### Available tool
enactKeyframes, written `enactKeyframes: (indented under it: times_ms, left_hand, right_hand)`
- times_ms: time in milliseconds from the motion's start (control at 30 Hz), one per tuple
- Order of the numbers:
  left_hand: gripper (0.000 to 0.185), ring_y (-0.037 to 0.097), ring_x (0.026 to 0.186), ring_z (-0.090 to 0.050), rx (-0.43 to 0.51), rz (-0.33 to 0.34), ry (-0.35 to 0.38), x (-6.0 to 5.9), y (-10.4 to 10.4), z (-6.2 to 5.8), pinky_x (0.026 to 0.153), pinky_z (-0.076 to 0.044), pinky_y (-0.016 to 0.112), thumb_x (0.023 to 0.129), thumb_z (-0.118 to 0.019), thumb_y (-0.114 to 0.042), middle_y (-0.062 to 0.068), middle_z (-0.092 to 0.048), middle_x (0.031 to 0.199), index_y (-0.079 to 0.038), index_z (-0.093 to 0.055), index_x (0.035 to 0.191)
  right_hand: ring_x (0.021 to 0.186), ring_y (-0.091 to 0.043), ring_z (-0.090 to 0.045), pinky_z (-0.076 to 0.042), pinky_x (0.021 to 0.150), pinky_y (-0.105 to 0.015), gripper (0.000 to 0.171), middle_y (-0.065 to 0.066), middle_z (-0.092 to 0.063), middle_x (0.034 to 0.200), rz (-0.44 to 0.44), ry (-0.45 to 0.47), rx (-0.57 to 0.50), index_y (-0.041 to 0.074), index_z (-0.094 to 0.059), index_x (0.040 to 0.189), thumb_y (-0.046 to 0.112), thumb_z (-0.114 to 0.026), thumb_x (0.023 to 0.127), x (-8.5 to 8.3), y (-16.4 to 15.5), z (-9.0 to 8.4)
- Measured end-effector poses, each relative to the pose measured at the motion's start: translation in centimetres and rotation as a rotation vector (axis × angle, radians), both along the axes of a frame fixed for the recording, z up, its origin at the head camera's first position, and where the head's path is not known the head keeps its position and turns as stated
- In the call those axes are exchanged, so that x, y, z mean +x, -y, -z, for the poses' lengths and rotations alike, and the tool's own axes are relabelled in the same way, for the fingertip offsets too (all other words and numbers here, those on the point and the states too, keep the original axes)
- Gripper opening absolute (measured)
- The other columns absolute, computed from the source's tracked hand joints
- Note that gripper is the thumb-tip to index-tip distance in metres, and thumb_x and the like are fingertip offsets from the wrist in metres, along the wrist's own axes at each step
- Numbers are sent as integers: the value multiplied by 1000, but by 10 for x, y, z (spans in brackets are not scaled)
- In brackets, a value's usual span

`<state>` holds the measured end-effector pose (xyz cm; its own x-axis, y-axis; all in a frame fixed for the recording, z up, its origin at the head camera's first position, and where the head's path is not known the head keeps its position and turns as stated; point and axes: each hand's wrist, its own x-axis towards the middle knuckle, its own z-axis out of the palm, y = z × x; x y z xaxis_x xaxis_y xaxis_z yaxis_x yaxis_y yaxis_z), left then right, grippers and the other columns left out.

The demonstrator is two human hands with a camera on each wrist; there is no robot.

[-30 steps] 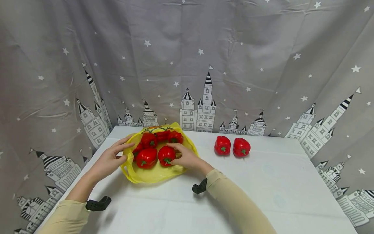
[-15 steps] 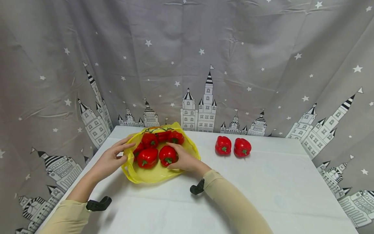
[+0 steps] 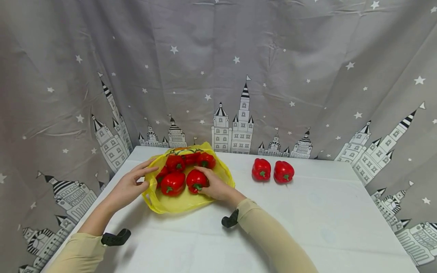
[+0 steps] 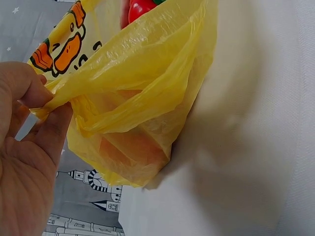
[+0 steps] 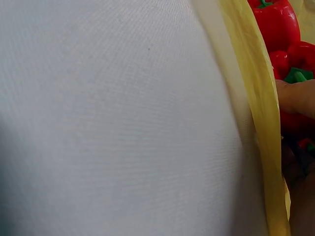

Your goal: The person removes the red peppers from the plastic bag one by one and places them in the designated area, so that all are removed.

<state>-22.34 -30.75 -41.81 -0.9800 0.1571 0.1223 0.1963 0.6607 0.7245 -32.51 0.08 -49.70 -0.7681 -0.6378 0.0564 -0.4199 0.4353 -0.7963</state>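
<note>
A yellow plastic bag (image 3: 177, 204) lies open at the table's left, holding several red bell peppers. My left hand (image 3: 131, 184) pinches the bag's left rim; the left wrist view shows the thumb and fingers of this left hand (image 4: 29, 123) clamping the yellow bag film (image 4: 147, 93). My right hand (image 3: 215, 187) reaches into the bag from the right, its fingers curled round the front right pepper (image 3: 196, 179). Another pepper (image 3: 173, 183) lies just left of it. In the right wrist view a fingertip (image 5: 298, 96) shows past the bag rim (image 5: 256, 83), beside a pepper (image 5: 275, 24).
Two more red peppers (image 3: 261, 169) (image 3: 283, 171) stand side by side on the white table (image 3: 307, 223), right of the bag. A grey curtain (image 3: 218, 76) printed with stars and castles hangs right behind the table's far edge and down both sides.
My right hand has edged a little to the left, closing in on the front right pepper. The left hand keeps its pinch on the bag rim.
</note>
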Motion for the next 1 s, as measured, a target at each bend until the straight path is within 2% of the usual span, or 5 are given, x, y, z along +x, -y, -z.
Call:
enactKeyframes:
  times_ms: [133, 333, 533, 700, 1000]
  left_hand:
    - [51, 40, 147, -33, 24, 9, 2, -1, 0, 1, 104, -45, 59, 97, -53, -3, 1, -26, 168, -11, -57, 147]
    - [51, 42, 146, -33, 34, 16, -5, -2, 0, 2, 104, -45, 57, 97, -54, -2, 1, -25, 168, -10, -57, 147]
    - [50, 41, 148, -29, 52, 27, -5, -3, 2, 3, 107, -39, 64, 96, -54, -1, 3, -25, 168, -7, -57, 146]
    - [49, 40, 148, -29, 33, 23, -18, -3, 2, 3, 106, -41, 64, 95, -54, 0, 6, -26, 168, -5, -58, 144]
    - [49, 40, 149, -28, 32, 27, -22, -5, 0, 3, 107, -39, 65, 95, -54, 0, 6, -25, 168, -4, -58, 144]
  right_hand:
    - [147, -25, -32, -28, 120, -46, 84, -3, -30, 162, -1, 7, -9, 36, -30, 161, 6, -69, 93, 0, -3, -1]
    - [145, -22, -35, -30, 118, -41, 81, 0, -33, 161, 12, -17, -31, 38, -35, 159, 1, -65, 93, -3, -7, -3]
    - [127, -23, -48, -51, 93, -34, 79, 1, -41, 155, 51, 84, -99, 41, -41, 155, -4, -62, 94, -3, -12, -7]
    - [134, -27, -48, -46, 108, -42, 76, -4, -42, 154, 94, 156, -126, 41, -45, 152, -3, -64, 93, -3, -17, -7]
    - [136, -33, -47, -53, 98, -38, 82, -10, -40, 155, 104, 206, -160, 35, -48, 150, -13, -64, 86, -1, -26, -9]
